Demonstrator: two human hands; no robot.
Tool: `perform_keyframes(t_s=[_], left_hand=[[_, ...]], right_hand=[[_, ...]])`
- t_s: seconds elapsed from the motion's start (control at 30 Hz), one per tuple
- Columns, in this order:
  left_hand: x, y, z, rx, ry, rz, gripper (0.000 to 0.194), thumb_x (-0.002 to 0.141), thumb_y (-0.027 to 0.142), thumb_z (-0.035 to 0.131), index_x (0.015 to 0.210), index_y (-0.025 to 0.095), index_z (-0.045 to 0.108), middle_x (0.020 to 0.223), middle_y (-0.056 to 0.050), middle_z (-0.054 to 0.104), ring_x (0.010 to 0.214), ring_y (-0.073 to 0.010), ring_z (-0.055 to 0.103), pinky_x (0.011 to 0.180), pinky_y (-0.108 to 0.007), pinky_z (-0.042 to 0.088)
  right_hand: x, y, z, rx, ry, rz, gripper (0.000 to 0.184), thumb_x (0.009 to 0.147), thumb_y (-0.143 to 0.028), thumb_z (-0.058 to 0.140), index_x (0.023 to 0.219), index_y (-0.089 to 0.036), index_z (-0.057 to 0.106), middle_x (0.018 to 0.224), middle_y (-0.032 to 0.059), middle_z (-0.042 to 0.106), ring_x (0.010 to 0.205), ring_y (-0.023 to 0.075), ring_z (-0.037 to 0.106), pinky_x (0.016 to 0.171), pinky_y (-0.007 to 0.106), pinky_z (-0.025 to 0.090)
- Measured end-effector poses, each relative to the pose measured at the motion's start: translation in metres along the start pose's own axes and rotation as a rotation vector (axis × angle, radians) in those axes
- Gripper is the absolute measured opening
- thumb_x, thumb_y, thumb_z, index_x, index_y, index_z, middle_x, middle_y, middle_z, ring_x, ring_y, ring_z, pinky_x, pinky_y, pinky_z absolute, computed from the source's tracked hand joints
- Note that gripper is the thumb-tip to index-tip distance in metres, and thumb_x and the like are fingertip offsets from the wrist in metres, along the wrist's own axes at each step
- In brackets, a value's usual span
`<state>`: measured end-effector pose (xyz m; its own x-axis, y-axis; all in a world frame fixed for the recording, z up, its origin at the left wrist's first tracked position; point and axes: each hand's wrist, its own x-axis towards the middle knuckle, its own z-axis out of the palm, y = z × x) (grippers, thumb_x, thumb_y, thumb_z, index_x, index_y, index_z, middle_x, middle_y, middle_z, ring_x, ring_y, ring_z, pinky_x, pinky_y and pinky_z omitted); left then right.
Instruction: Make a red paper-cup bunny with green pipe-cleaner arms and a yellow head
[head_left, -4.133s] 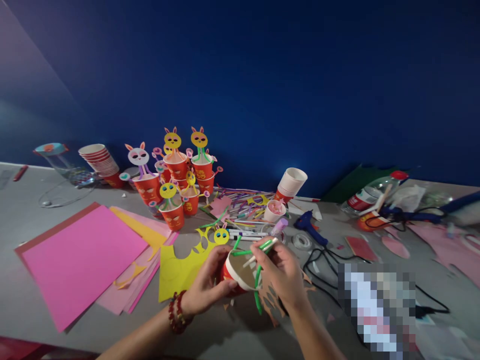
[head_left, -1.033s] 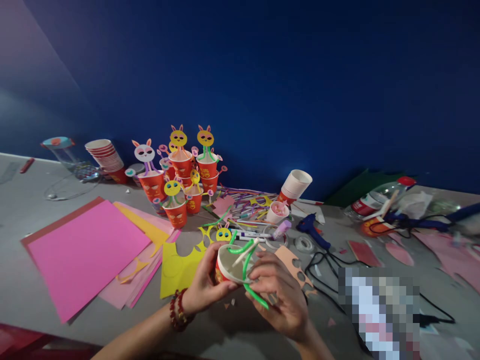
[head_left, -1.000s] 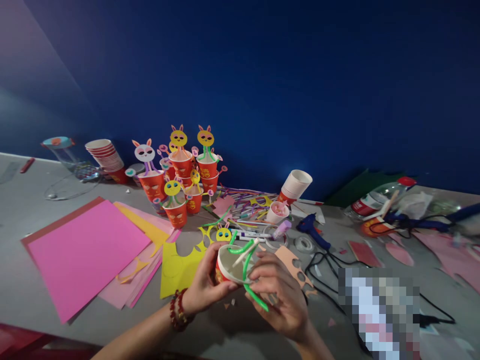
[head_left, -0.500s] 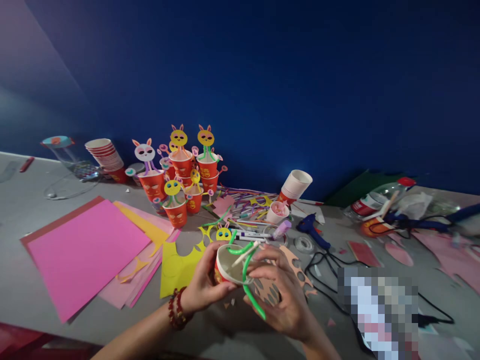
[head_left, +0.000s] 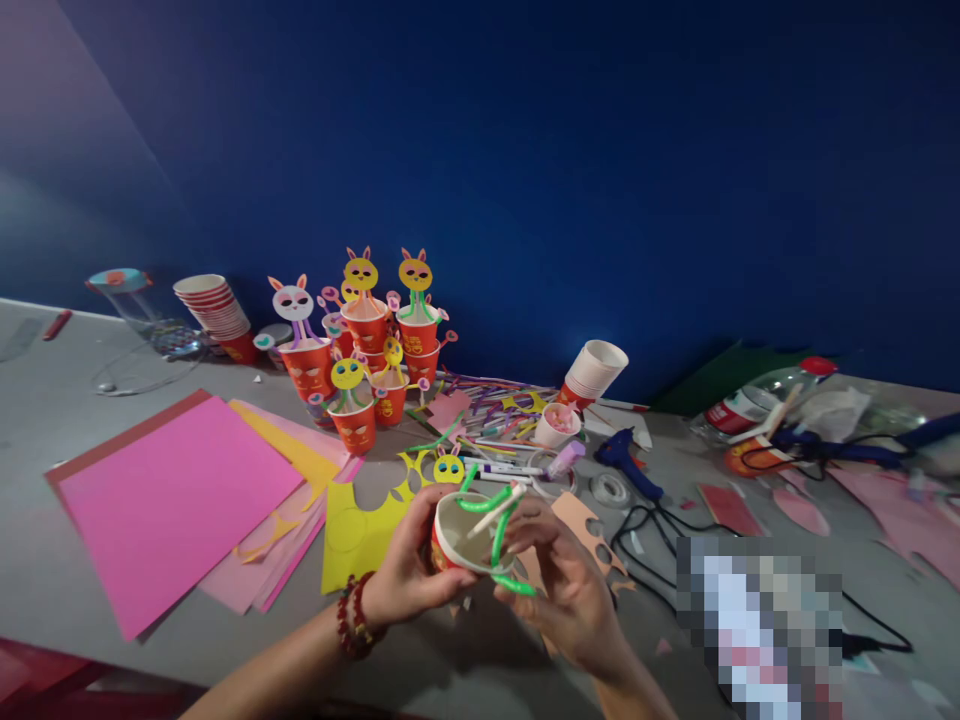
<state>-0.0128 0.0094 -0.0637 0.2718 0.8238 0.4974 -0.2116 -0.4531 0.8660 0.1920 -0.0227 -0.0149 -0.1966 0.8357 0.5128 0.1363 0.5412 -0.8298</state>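
Note:
A red paper cup (head_left: 459, 528) with a white inside is tilted toward me, and my left hand (head_left: 409, 572) is wrapped round its side. Green bendy straws (head_left: 496, 518) cross over the cup's mouth, with a white stick among them. My right hand (head_left: 564, 580) is closed on the lower end of one green straw at the cup's rim. A yellow bunny face (head_left: 448, 468) sticks up just behind the cup.
Finished bunny cups (head_left: 358, 345) stand at the back. Pink paper sheets (head_left: 169, 498) and a yellow cut sheet (head_left: 352, 528) lie left. Loose straws and markers (head_left: 495, 415), stacked cups (head_left: 592, 370), a blue glue gun (head_left: 624, 458), black cables and a bottle (head_left: 750, 400) lie right.
My right hand has shifted from the straws on top of the cup down to its rim. The green straw's lower end is now bent sideways rather than hanging down.

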Motion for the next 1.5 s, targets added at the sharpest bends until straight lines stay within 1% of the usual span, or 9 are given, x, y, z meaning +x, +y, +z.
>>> perform_keyframes(t_s=[0.37, 0.5, 0.77, 0.93, 1.03, 1.1, 1.33, 1.4, 1.5], left_hand=[[-0.002, -0.003, 0.002, 0.012, 0.036, -0.02, 0.07, 0.076, 0.046, 0.085, 0.135, 0.025, 0.055, 0.123, -0.011, 0.062, 0.109, -0.0299, 0.065, 0.097, -0.042, 0.055], [-0.002, -0.001, 0.003, -0.023, 0.032, -0.035, 0.068, 0.077, 0.045, 0.085, 0.135, 0.026, 0.056, 0.122, -0.009, 0.063, 0.108, -0.0289, 0.065, 0.096, -0.04, 0.056], [0.0, -0.001, 0.002, -0.006, 0.024, -0.014, 0.065, 0.081, 0.041, 0.082, 0.137, 0.027, 0.053, 0.125, -0.01, 0.06, 0.113, -0.0283, 0.064, 0.098, -0.038, 0.054], [0.001, 0.0, 0.001, 0.023, 0.012, -0.004, 0.065, 0.081, 0.042, 0.082, 0.137, 0.027, 0.053, 0.126, -0.01, 0.06, 0.113, -0.0289, 0.064, 0.099, -0.039, 0.054], [0.002, 0.001, 0.001, 0.024, 0.007, 0.013, 0.064, 0.082, 0.043, 0.081, 0.138, 0.028, 0.052, 0.125, -0.009, 0.06, 0.112, -0.0278, 0.064, 0.098, -0.038, 0.054], [0.002, 0.001, 0.002, 0.024, 0.007, 0.021, 0.063, 0.083, 0.044, 0.08, 0.138, 0.029, 0.053, 0.123, -0.009, 0.06, 0.11, -0.0272, 0.064, 0.097, -0.037, 0.054], [0.003, -0.001, 0.003, 0.035, 0.028, 0.039, 0.064, 0.083, 0.047, 0.08, 0.138, 0.029, 0.053, 0.123, -0.008, 0.061, 0.108, -0.0255, 0.064, 0.095, -0.035, 0.055], [0.003, -0.001, 0.003, 0.041, 0.025, 0.04, 0.063, 0.083, 0.047, 0.079, 0.138, 0.029, 0.053, 0.121, -0.007, 0.061, 0.107, -0.0246, 0.065, 0.094, -0.034, 0.055], [0.003, 0.0, 0.003, 0.038, 0.023, 0.039, 0.063, 0.084, 0.047, 0.079, 0.138, 0.03, 0.052, 0.121, -0.007, 0.061, 0.107, -0.0243, 0.064, 0.095, -0.033, 0.055]], right_hand=[[0.0, 0.004, 0.011, 0.13, 0.137, -0.022, 0.013, 0.091, -0.032, 0.076, 0.095, -0.026, 0.065, 0.098, 0.0058, 0.068, 0.103, 0.0241, 0.068, 0.089, 0.039, 0.06], [-0.001, 0.005, 0.011, 0.105, 0.177, -0.02, 0.016, 0.09, -0.033, 0.077, 0.098, -0.026, 0.067, 0.099, 0.0059, 0.067, 0.104, 0.0239, 0.069, 0.088, 0.037, 0.061], [0.008, -0.003, -0.004, -0.082, -0.002, 0.013, 0.024, 0.093, -0.043, 0.073, 0.109, -0.026, 0.073, 0.098, 0.0062, 0.07, 0.098, 0.0237, 0.07, 0.087, 0.038, 0.061], [0.017, -0.008, -0.016, -0.249, -0.152, -0.066, 0.024, 0.095, -0.048, 0.068, 0.108, -0.028, 0.074, 0.101, 0.0066, 0.074, 0.107, 0.0278, 0.066, 0.106, 0.05, 0.051], [0.023, -0.011, -0.02, -0.35, -0.208, -0.132, 0.024, 0.095, -0.049, 0.067, 0.098, -0.027, 0.076, 0.107, 0.0075, 0.074, 0.114, 0.0302, 0.063, 0.108, 0.05, 0.05], [0.024, -0.011, -0.019, -0.354, -0.225, -0.136, 0.023, 0.096, -0.048, 0.066, 0.095, -0.027, 0.075, 0.107, 0.0071, 0.074, 0.112, 0.0295, 0.063, 0.11, 0.05, 0.048], [0.016, 0.0, -0.01, -0.155, -0.174, 0.001, 0.021, 0.097, -0.042, 0.067, 0.083, -0.025, 0.065, 0.086, 0.0015, 0.069, 0.101, 0.0252, 0.062, 0.124, 0.054, 0.024], [0.014, 0.0, -0.007, -0.121, -0.146, 0.028, 0.025, 0.096, -0.041, 0.069, 0.078, -0.025, 0.063, 0.082, 0.0005, 0.067, 0.095, 0.0242, 0.062, 0.123, 0.053, 0.024], [0.013, 0.001, -0.004, -0.086, -0.099, 0.017, 0.022, 0.095, -0.036, 0.069, 0.077, -0.025, 0.062, 0.082, 0.0009, 0.066, 0.093, 0.0241, 0.061, 0.117, 0.05, 0.032]])
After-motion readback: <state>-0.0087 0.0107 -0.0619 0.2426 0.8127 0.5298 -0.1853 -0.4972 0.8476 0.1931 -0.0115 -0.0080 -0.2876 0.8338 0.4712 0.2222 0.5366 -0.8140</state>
